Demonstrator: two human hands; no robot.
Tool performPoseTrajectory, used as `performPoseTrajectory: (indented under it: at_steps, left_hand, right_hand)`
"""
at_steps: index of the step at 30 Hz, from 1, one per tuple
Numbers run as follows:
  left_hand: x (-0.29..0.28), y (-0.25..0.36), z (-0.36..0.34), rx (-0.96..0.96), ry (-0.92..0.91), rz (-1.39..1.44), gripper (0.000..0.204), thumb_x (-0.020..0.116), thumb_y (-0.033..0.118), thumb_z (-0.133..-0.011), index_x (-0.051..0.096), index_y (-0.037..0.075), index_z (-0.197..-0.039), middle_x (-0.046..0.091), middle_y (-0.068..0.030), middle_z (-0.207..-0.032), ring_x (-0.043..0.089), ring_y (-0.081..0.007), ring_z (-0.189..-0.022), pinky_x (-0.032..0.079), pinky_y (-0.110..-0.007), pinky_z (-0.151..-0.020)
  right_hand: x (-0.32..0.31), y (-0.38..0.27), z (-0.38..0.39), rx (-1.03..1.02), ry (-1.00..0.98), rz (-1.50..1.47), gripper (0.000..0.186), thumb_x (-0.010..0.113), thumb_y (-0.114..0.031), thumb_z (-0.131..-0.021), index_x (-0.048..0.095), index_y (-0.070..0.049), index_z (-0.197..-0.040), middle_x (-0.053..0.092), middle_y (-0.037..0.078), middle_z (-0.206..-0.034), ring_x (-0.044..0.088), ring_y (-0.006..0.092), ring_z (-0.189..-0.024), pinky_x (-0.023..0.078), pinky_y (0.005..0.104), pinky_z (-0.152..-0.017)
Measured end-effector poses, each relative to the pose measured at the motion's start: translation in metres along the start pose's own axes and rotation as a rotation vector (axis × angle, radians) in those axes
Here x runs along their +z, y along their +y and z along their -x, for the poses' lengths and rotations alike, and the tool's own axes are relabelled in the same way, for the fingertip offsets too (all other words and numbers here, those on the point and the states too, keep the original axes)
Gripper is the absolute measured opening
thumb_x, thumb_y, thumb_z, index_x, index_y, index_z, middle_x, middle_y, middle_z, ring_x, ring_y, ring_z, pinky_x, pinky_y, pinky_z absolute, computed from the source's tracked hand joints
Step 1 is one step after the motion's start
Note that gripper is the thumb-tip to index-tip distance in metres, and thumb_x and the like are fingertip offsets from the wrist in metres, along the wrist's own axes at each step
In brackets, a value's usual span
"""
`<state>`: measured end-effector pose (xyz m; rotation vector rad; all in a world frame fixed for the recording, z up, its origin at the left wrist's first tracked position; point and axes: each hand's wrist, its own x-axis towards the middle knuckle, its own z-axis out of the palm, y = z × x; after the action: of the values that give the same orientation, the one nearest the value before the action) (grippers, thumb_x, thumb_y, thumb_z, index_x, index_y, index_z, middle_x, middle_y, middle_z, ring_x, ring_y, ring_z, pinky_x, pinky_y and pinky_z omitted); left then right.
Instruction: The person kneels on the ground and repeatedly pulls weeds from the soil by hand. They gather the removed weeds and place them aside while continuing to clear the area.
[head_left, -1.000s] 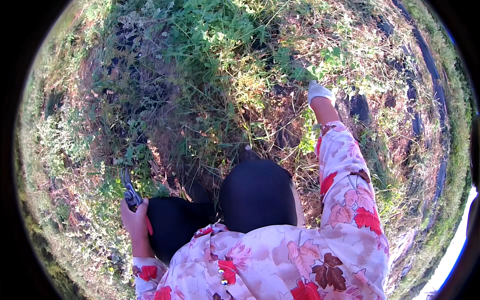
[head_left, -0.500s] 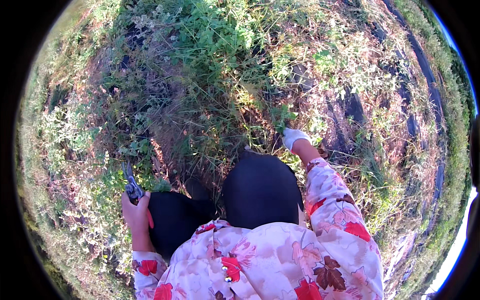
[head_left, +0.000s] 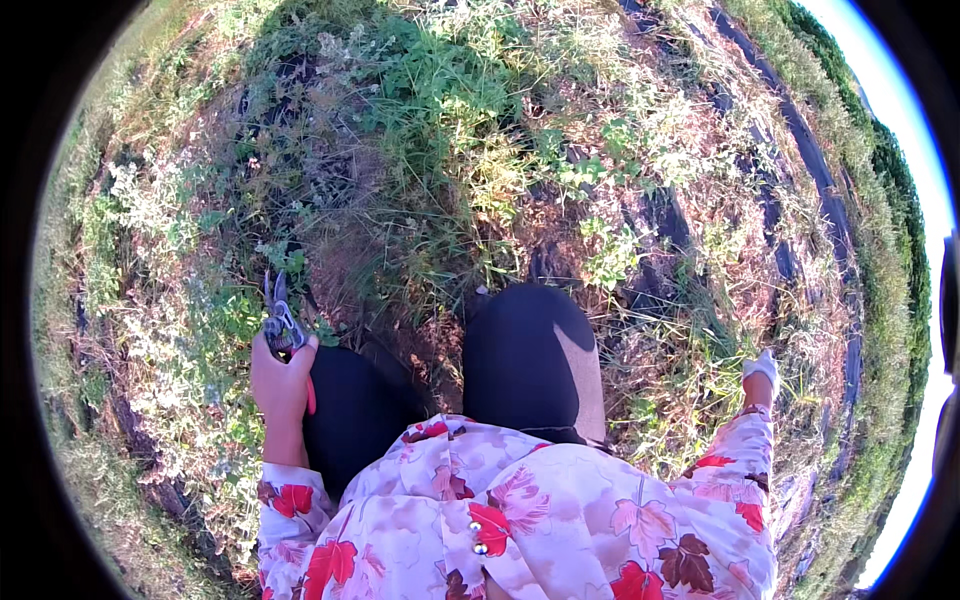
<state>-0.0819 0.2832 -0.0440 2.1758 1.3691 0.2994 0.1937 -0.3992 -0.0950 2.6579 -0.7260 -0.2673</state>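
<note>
Pruning shears (head_left: 283, 322) with a grey metal head and red handles are gripped in my bare left hand (head_left: 283, 375), beside my bent left knee. The blades point away from me into leafy weeds and look parted. Far out to the right is my right hand (head_left: 761, 374), in a white glove, low over sunlit grass. Its fingers are too small and blurred to make out, and I cannot tell whether the grass blades beside it are held or just behind it.
My dark-trousered knees (head_left: 525, 350) stand in the middle, with bare soil between them. Tangled weeds (head_left: 440, 80) and dry grass spread ahead. Strips of dark ground sheet (head_left: 665, 215) show through at the right, and a long dark strip (head_left: 815, 165) curves farther out.
My right hand has swung from in front of my right knee far out to the right; the green sprig it held is no longer visible. The shears stay in my left hand.
</note>
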Motion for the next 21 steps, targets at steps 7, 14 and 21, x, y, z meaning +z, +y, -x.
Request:
performPoseTrajectory:
  at_steps: [7, 14, 21]
  left_hand:
    - [-0.019, 0.001, 0.023, 0.046, 0.063, 0.022, 0.05, 0.073, 0.039, -0.062, 0.056, 0.004, -0.095, 0.06, -0.0116, -0.084, 0.059, -0.0294, -0.081, 0.044, -0.039, -0.074]
    - [-0.026, -0.026, 0.039, 0.102, 0.148, 0.05, 0.055, 0.071, 0.046, -0.064, 0.056, 0.003, -0.094, 0.061, -0.0134, -0.083, 0.06, -0.0312, -0.077, 0.045, -0.041, -0.071]
    - [-0.04, -0.035, 0.067, 0.184, 0.161, 0.155, 0.051, 0.073, 0.045, -0.063, 0.054, 0.004, -0.088, 0.059, -0.0083, -0.077, 0.059, -0.0239, -0.071, 0.044, -0.035, -0.066]
  right_hand:
    - [-0.072, -0.039, 0.074, -0.142, 0.075, -0.406, 0.031, 0.054, -0.031, -0.086, 0.057, -0.019, -0.114, 0.065, 0.015, -0.097, 0.063, 0.0279, -0.086, 0.047, 0.0379, -0.077]
    - [-0.124, -0.106, 0.164, -0.717, 0.475, -0.735, 0.023, 0.05, -0.019, -0.089, 0.057, -0.014, -0.11, 0.06, 0.01, -0.108, 0.06, 0.0274, -0.093, 0.048, 0.0363, -0.077]
    - [-0.189, -0.117, 0.283, -1.126, 0.603, -0.878, 0.019, 0.057, -0.011, -0.082, 0.062, -0.009, -0.1, 0.064, 0.01, -0.096, 0.062, 0.0251, -0.087, 0.048, 0.0336, -0.077]
